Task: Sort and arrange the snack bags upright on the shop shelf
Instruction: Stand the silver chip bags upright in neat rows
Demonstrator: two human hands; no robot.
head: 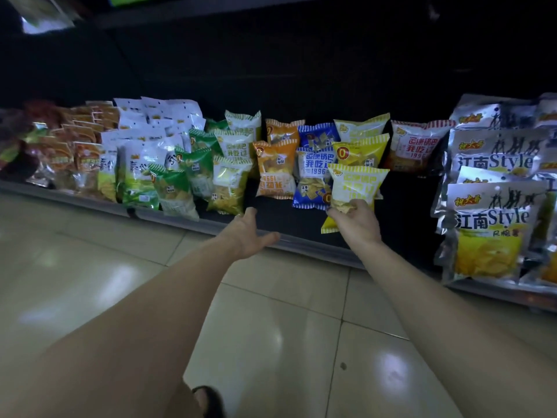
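Observation:
My right hand (357, 220) grips the lower part of a yellow-and-white snack bag (354, 185) and holds it upright in front of two yellow bags (360, 149). My left hand (251, 233) reaches toward the shelf with relaxed fingers and holds nothing, just below a lime-yellow bag (229, 185). On the low dark shelf (280, 218) stand orange bags (274, 168), blue bags (313, 176), green bags (180, 176) and a red-striped bag (414, 146). The front orange bag is upside down.
Large silver bags (491, 224) with yellow fronts fill the shelf's right end. White-and-green bags (135, 164) and orange-brown packets (84, 146) crowd the left. A metal shelf lip (316, 244) runs along the front, above a shiny tiled floor (271, 327). A sandalled foot (208, 399) shows below.

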